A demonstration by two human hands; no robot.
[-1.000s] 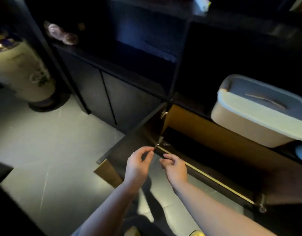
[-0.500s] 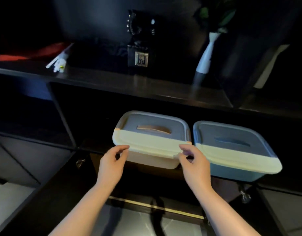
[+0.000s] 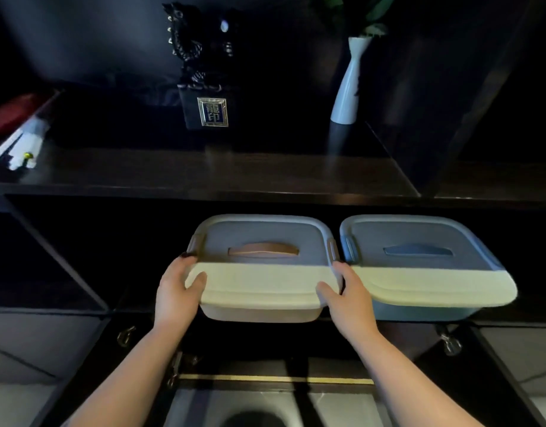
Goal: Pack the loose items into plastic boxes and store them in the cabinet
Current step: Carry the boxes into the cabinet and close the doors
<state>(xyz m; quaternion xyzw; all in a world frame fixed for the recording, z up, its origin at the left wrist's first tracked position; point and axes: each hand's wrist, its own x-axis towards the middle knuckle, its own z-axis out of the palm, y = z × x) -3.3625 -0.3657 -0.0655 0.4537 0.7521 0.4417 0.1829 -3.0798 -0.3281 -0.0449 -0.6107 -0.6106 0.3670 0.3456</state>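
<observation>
A beige plastic box [image 3: 259,312] with a white lid and a brown handle sits in the dark cabinet's open shelf, its front sticking out past the shelf edge. My left hand [image 3: 176,292] grips the lid's front left corner, thumb on top. At the front right corner my right hand [image 3: 348,298] grips the same lid, fingers squeezed between this box and a blue plastic box [image 3: 426,314] that stands right beside it, lid closed. Below the shelf, the lower cabinet compartment [image 3: 265,359] is open with both doors swung out.
The dark shelf top [image 3: 204,174] above carries a white vase [image 3: 350,84], a black ornament with a metal plaque [image 3: 211,110] and white sticks [image 3: 17,146] at the far left. Open cabinet doors [image 3: 509,380] flank my arms. Grey floor shows below.
My view swung up from the lower cabinet doors to the shelf. Both hands left the door edge, rose to the beige box and now grip its lid corners.
</observation>
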